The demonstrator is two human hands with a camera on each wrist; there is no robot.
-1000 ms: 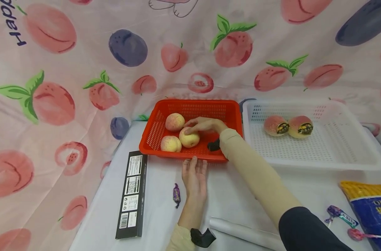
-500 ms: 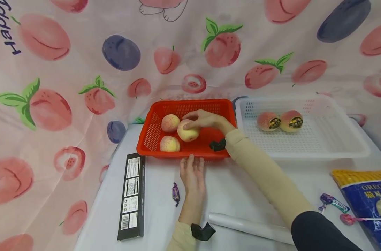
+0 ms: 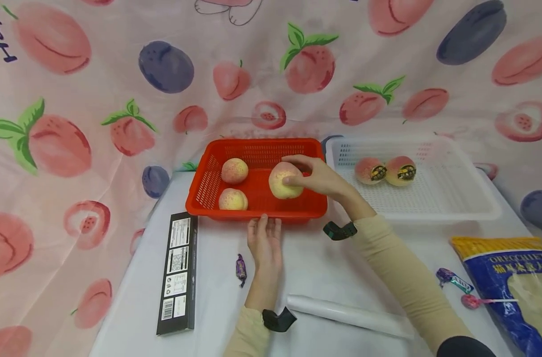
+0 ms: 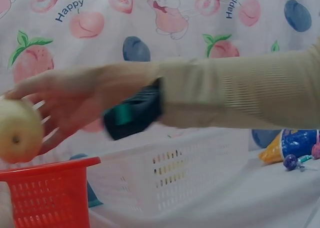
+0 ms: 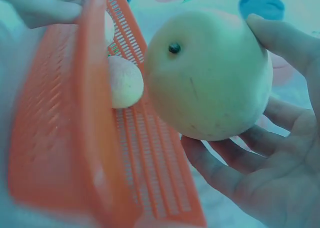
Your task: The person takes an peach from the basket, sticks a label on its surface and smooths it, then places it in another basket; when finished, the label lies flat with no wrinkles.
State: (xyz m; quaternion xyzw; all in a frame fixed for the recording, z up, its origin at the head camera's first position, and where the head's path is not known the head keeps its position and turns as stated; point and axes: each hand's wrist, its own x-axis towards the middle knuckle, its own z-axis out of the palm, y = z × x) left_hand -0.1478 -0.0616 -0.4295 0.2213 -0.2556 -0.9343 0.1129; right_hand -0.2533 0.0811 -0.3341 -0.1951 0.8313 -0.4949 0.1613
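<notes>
Two baskets (image 3: 449, 198): side by side on the bench (image 3: 342, 267)
White basket (image 3: 431, 214): two labelled peaches (image 3: 363, 169), just beside each other
Red basket (image 3: 219, 214): two plain peaches (image 3: 230, 199) at its left end
Left hand (image 3: 266, 245): fingers extended, touching the red basket's front
Right hand (image 3: 322, 177): grasping a yellow-pink peach (image 3: 280, 182) over the red basket

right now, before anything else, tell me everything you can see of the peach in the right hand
The peach looks whole and round, pale yellow with a pink blush, its skin matte-looking with small dark marks. A dark dimple shows at one end; no sticker is visible. The right hand grips it between thumb and fingers, above the red basket, with no other contact visible.
</notes>
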